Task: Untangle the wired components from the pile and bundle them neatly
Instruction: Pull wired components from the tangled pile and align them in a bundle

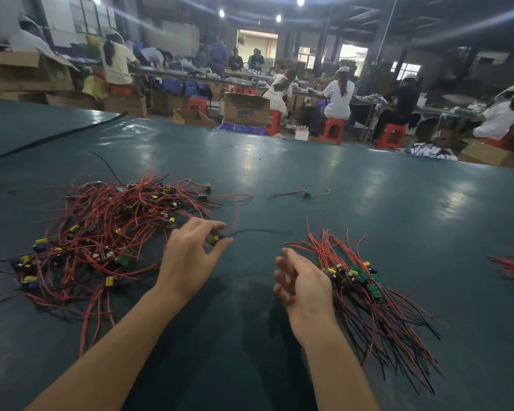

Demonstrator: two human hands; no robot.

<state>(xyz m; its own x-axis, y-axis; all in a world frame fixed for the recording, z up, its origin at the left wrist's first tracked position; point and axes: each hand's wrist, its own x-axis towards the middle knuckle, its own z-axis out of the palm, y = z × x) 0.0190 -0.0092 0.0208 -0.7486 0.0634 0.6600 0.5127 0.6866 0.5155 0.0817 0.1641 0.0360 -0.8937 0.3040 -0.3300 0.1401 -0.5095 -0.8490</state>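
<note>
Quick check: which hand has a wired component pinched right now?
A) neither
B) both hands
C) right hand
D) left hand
D: the left hand pinches a wired component beside the tangled pile, while the right hand is open and holds nothing.

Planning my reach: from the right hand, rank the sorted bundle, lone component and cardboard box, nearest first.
1. Sorted bundle, just beside the right hand.
2. Lone component, farther up the table.
3. Cardboard box, beyond the table's far edge.
</note>
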